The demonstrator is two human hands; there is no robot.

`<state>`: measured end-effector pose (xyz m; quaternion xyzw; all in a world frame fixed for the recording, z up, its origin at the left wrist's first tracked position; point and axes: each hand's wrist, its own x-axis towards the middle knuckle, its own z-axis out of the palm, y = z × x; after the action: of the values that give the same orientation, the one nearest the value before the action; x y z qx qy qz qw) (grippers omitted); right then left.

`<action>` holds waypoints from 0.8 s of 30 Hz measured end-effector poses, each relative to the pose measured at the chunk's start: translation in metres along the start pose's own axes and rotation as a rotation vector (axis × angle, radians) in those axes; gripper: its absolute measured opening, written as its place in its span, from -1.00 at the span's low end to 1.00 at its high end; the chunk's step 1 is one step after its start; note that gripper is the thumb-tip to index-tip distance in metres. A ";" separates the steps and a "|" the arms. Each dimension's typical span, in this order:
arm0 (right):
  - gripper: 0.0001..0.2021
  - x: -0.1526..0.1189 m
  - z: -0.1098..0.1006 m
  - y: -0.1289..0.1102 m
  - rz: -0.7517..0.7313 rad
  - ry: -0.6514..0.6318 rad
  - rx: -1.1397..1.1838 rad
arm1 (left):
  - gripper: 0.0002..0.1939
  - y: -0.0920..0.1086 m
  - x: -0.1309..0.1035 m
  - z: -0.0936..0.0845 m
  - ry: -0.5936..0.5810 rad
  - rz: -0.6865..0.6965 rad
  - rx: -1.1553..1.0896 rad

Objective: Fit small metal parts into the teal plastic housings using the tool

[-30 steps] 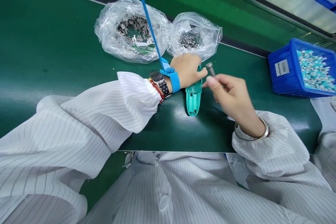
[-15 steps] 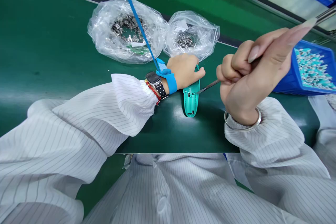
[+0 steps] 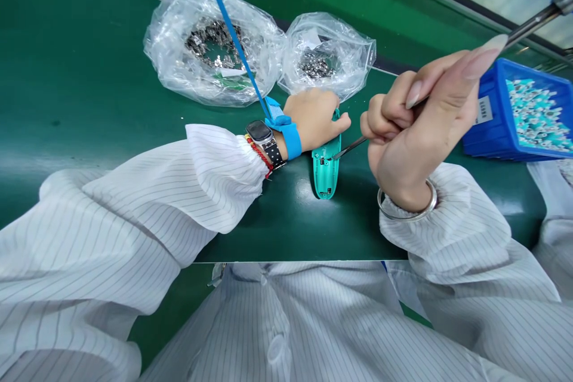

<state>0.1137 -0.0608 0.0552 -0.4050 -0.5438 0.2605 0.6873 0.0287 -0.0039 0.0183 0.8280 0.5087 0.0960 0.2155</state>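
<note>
On the green table lies a teal plastic shell point(image 3: 325, 173), its hollow side up, with small dark and metal parts inside. My left hand point(image 3: 313, 119) grips the shell's far end, which is partly hidden under the fingers. A thin metal tool point(image 3: 353, 147) is held in my right hand point(image 3: 421, 119), its fingers curled round the shaft. The tool's tip meets the right side of the shell near its middle. Beyond the thumb the tool's other end sticks out to the upper right.
Two clear plastic bags, a larger one point(image 3: 165, 54) and a smaller one point(image 3: 358, 65), hold small metal parts behind my left hand. A blue bin point(image 3: 490, 131) of teal and white pieces stands at the right. A blue strap point(image 3: 230, 27) runs up from my left wrist.
My right hand has moved slightly left and the tool has shifted a little with it, its tip still at the shell. My left hand and the shell have barely moved.
</note>
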 end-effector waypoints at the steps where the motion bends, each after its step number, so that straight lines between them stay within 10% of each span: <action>1: -0.63 0.000 0.000 -0.001 0.005 0.010 -0.059 | -0.53 0.000 -0.001 0.000 -0.001 0.004 -0.016; 15: -0.66 0.000 0.004 -0.003 0.014 0.021 -0.016 | -0.56 0.000 -0.002 -0.001 0.043 0.046 0.028; 24: -0.47 -0.019 0.003 0.017 0.018 0.032 -0.452 | -0.60 0.005 -0.004 -0.006 -0.015 -0.013 -0.014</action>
<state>0.1069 -0.0662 0.0308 -0.5576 -0.5738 0.1319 0.5852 0.0285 -0.0083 0.0261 0.8238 0.5119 0.0921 0.2255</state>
